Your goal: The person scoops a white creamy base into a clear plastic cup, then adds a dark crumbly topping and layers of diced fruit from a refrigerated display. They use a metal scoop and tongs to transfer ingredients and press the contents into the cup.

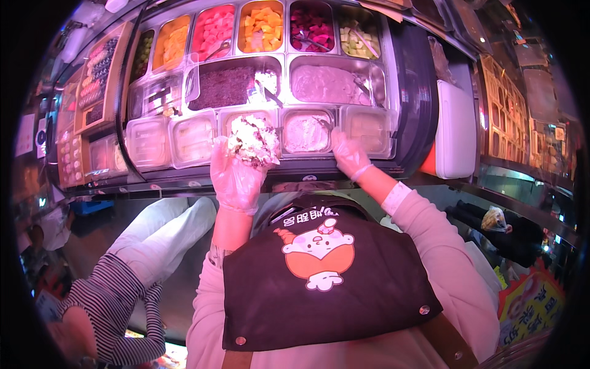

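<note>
In a clear glove, my left hand (237, 180) holds up a lump of white cream streaked with dark bits (254, 140), above the front row of tubs. My right hand (349, 154), also gloved, is at the right rim of a square tub of pale cream (308, 133), near a dark utensil handle; whether the fingers grip it I cannot tell. Behind are a steel pan of purplish paste (322, 84) and a pan of dark grains (223, 85) with a white substance at its right end. A lidded clear tub (368, 131) stands right of my right hand.
Steel pans of diced yellow fruit (261, 27), pink cubes (214, 34), dark red cubes (311, 27) and pale green cubes (359, 39) line the back. A white bin (455, 131) stands at the right. A person in a striped top (110, 304) is at the lower left.
</note>
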`<state>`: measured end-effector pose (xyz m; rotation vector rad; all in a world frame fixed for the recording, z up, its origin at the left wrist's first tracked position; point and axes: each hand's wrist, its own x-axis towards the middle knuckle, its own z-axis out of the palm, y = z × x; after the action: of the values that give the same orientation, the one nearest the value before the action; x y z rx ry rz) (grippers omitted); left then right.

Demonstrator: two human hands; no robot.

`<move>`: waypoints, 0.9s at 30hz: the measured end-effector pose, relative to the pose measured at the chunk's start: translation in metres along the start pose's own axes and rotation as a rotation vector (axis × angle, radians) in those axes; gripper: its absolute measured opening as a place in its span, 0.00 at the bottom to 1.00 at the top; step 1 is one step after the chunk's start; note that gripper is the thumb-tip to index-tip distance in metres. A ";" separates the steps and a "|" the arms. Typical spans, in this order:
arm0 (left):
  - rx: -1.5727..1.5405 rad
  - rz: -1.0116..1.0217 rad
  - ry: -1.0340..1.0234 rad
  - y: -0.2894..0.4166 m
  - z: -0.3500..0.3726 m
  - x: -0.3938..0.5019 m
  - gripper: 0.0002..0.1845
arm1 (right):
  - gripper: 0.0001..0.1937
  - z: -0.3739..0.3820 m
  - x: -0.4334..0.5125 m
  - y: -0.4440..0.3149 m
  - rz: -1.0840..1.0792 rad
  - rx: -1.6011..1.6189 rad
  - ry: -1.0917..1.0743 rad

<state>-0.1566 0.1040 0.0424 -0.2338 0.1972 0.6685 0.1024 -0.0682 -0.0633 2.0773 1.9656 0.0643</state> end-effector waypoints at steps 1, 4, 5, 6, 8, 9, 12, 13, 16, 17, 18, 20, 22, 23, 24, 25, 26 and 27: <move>0.008 0.005 0.010 0.000 -0.001 -0.003 0.38 | 0.24 0.002 -0.006 -0.005 -0.050 0.028 0.045; 0.031 0.014 0.034 0.000 -0.007 -0.008 0.37 | 0.28 0.000 -0.037 -0.023 -0.096 0.162 0.114; 0.041 0.013 0.038 0.000 -0.010 -0.008 0.37 | 0.23 -0.003 -0.046 -0.024 -0.048 0.253 0.038; 0.056 0.017 0.041 0.002 -0.011 -0.010 0.37 | 0.18 -0.017 -0.048 -0.023 -0.002 0.346 -0.036; 0.093 0.019 0.073 0.003 -0.013 -0.006 0.36 | 0.15 -0.022 -0.052 -0.017 0.096 0.523 -0.160; 0.113 0.026 0.091 0.003 -0.014 -0.004 0.36 | 0.09 -0.035 -0.048 -0.009 0.111 0.599 -0.007; 0.211 0.094 0.147 0.000 -0.009 0.005 0.36 | 0.09 -0.049 -0.042 0.021 0.438 1.123 0.053; 0.246 0.120 0.163 -0.001 -0.008 0.006 0.37 | 0.11 -0.077 -0.042 0.027 0.819 1.633 -0.132; 0.206 0.117 0.082 0.000 -0.010 0.018 0.38 | 0.18 -0.131 -0.047 0.035 0.864 2.158 -0.085; 0.185 0.122 0.064 -0.003 -0.010 0.023 0.38 | 0.18 -0.143 -0.049 0.030 0.862 2.259 -0.027; 0.156 0.139 0.129 -0.013 0.007 0.029 0.38 | 0.19 -0.141 -0.054 0.024 0.744 2.287 0.021; 0.155 0.174 0.181 -0.024 0.013 0.038 0.39 | 0.20 -0.160 -0.045 0.004 0.444 1.701 0.282; 0.094 0.115 0.049 -0.026 0.015 0.050 0.42 | 0.25 -0.168 -0.032 -0.010 0.197 1.133 0.508; 0.098 0.154 0.129 -0.027 0.016 0.053 0.41 | 0.28 -0.168 -0.024 -0.014 0.055 0.910 0.615; 0.098 0.196 0.213 -0.034 0.029 0.056 0.39 | 0.30 -0.159 -0.023 -0.018 -0.007 0.847 0.638; 0.099 0.238 0.297 -0.038 0.036 0.059 0.38 | 0.32 -0.152 -0.022 -0.022 -0.068 0.782 0.661; 0.092 0.213 0.277 -0.038 0.034 0.062 0.37 | 0.35 -0.147 -0.023 -0.022 -0.111 0.661 0.625; 0.082 0.200 0.276 -0.037 0.032 0.064 0.37 | 0.34 -0.147 -0.021 -0.022 -0.110 0.636 0.654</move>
<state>-0.0809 0.1227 0.0619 -0.2293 0.5167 0.8238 0.0463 -0.0634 0.0759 2.5530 2.7702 0.1220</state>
